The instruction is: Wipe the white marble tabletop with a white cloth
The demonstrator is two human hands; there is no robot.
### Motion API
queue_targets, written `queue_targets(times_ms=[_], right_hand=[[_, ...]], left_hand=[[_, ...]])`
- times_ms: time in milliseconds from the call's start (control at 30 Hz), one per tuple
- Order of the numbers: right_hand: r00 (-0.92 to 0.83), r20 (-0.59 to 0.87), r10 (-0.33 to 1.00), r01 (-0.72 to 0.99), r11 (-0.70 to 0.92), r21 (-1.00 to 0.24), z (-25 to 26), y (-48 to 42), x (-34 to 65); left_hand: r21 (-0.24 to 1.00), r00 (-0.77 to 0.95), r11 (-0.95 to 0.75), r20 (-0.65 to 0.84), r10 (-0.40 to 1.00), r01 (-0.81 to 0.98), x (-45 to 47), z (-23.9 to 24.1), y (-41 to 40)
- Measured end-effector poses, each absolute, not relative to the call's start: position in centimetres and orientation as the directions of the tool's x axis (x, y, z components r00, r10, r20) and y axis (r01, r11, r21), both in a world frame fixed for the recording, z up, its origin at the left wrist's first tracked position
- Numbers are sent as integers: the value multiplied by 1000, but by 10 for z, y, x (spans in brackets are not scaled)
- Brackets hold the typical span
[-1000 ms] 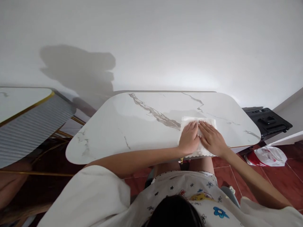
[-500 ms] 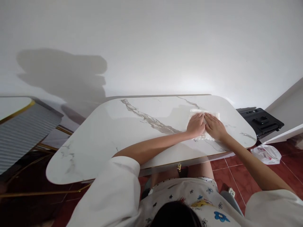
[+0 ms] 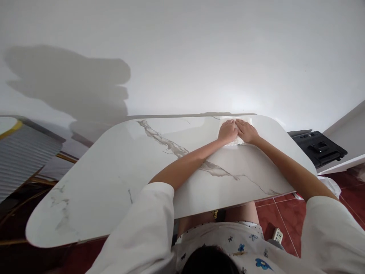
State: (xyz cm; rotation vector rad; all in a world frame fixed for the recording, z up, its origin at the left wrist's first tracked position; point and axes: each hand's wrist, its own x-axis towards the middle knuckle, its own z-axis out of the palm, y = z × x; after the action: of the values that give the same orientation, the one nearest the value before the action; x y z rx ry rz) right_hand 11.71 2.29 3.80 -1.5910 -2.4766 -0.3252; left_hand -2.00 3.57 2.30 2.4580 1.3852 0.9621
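I have the white cloth [image 3: 240, 141] lying on the tabletop [image 3: 99, 182], right of the middle and close to the back edge. Much of it is covered by my two hands, so only its margins and a patch between them show.

My left hand [image 3: 227, 131] rests palm down on the cloth's left part, opened out, fingers together and slanting toward the back. My right hand [image 3: 247, 131] lies the same way on the right part, also opened out. Their fingertips meet or nearly meet near the cloth's far side; I cannot tell whether they touch. Neither hand is closed round anything; I cannot tell how hard they press.

The tabletop under them is white with grey-brown marble veining and rounded corners; the broadest vein runs diagonally from the back left, beneath my left forearm [image 3: 189, 164]. My right forearm [image 3: 291, 169] reaches in over the right side. Both come out of loose white sleeves [image 3: 148, 220]. Below the front edge I see a small gold-coloured fitting [image 3: 215, 214] and a white garment [image 3: 211, 231] with a flower print.

Past the back edge stands a pale wall [image 3: 199, 57], with a broad shadow [image 3: 85, 80] on its left. Left of the table is a cabinet with a ribbed grey front [image 3: 28, 160]. At the right are a black case [image 3: 319, 148] and, lower, a white plastic bag [image 3: 332, 185], partly hidden. A white power strip [image 3: 277, 236] is near the garment, over red floor tiles [image 3: 291, 217].
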Motion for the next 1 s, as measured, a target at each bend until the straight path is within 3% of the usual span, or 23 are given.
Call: queue_targets(times_ms=[433,1000], right_hand=[[-427,271,863,894,448,-17,42,95,116],[-351,339,873,928,372,3,35,101,156]], left_hand=[[354,328,-507,456,827,786,-20,25,99],[325,372,-529,438,819,783,20,30,107]])
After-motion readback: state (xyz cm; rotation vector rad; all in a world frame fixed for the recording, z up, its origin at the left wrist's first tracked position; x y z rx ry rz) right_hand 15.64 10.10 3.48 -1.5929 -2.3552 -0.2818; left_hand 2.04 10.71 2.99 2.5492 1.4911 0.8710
